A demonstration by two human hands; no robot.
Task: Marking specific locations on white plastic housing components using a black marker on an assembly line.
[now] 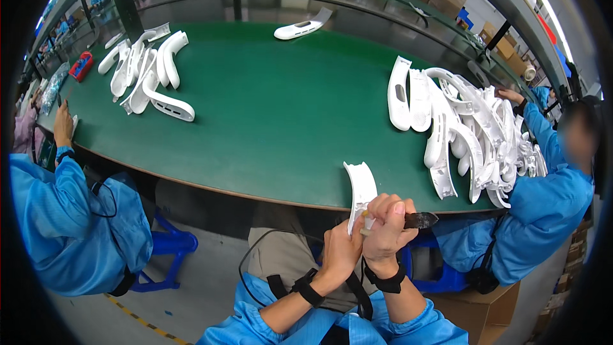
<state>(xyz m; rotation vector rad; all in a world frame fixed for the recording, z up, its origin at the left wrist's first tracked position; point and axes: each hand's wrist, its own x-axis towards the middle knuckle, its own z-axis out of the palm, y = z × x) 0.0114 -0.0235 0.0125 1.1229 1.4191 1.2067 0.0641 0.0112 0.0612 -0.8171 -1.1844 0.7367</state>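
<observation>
My left hand is closed around the lower end of a curved white plastic shell, held upright at the table's front edge. My right hand is closed in a fist against that same end, touching it. From the fist a dark tool sticks out to the right with a tapered end. The rest of the tool is hidden by my fingers, so I cannot tell its kind. A small pale yellowish piece shows between the two hands; what it belongs to is unclear.
A big pile of white shells lies right on the green table; a smaller group lies left. One shell rests far back by a dark raised conveyor. Co-workers in blue sit left and right.
</observation>
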